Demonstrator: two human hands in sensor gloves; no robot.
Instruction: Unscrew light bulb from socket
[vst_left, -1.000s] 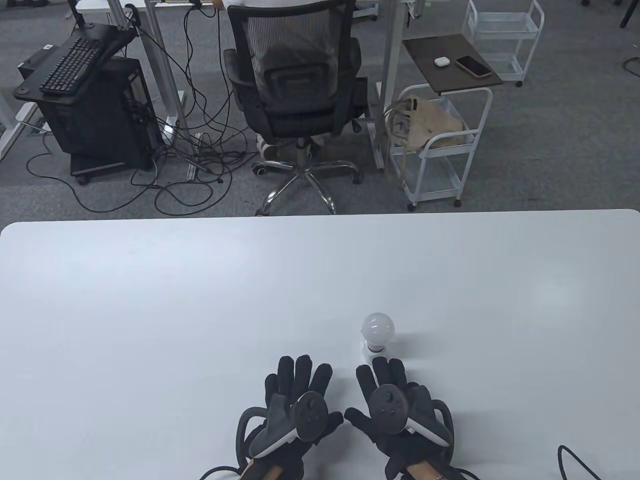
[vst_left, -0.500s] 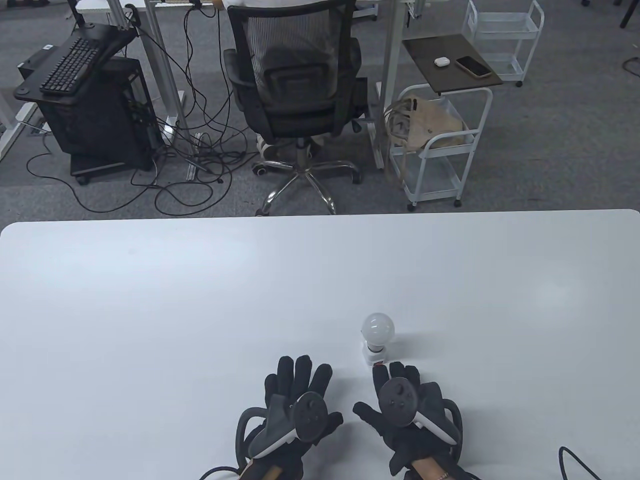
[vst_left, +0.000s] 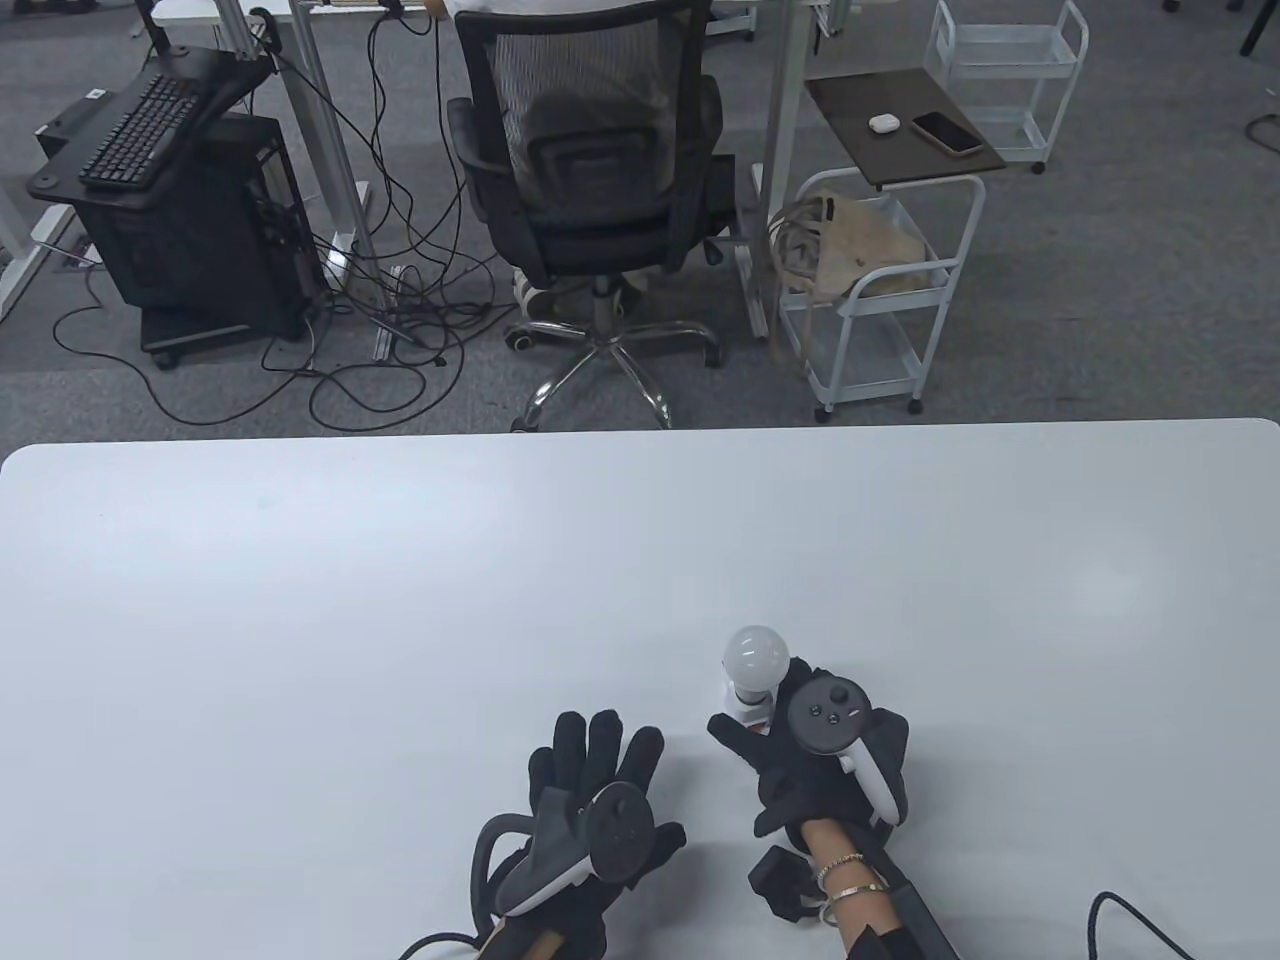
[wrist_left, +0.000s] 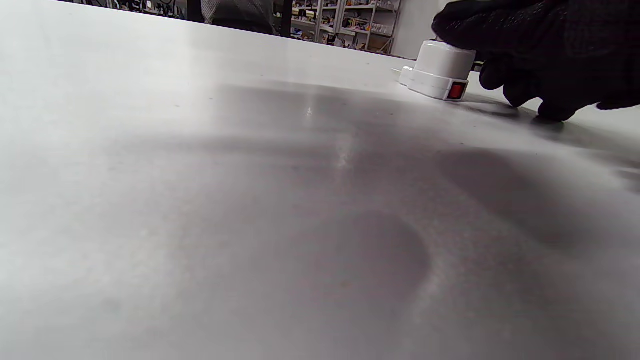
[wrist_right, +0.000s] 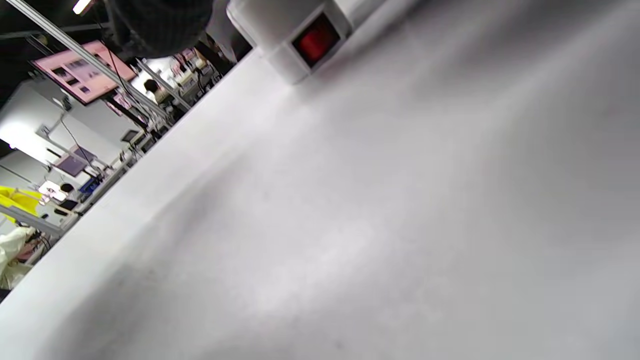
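A white round light bulb (vst_left: 756, 655) stands upright in a white socket base (vst_left: 742, 708) with a red switch, on the white table (vst_left: 400, 600). My right hand (vst_left: 768, 722) is at the socket, thumb on its near-left side and fingers curled along its right side. In the left wrist view the right hand (wrist_left: 530, 50) hangs over the top of the socket (wrist_left: 440, 70) with fingertips on the table; a firm grip is not plain. The right wrist view shows the socket (wrist_right: 290, 30) close by. My left hand (vst_left: 620, 780) rests flat and open on the table, left of the socket.
A black cable (vst_left: 1130, 915) lies at the table's near right corner. The table's far edge (vst_left: 640, 432) runs across the view; beyond it stand an office chair (vst_left: 590, 150) and a white cart (vst_left: 870, 290) on the floor.
My right hand has moved forward and right from flat on the table up to the socket, turning so its thumb and fingers flank it. The left hand and the bulb have not moved.
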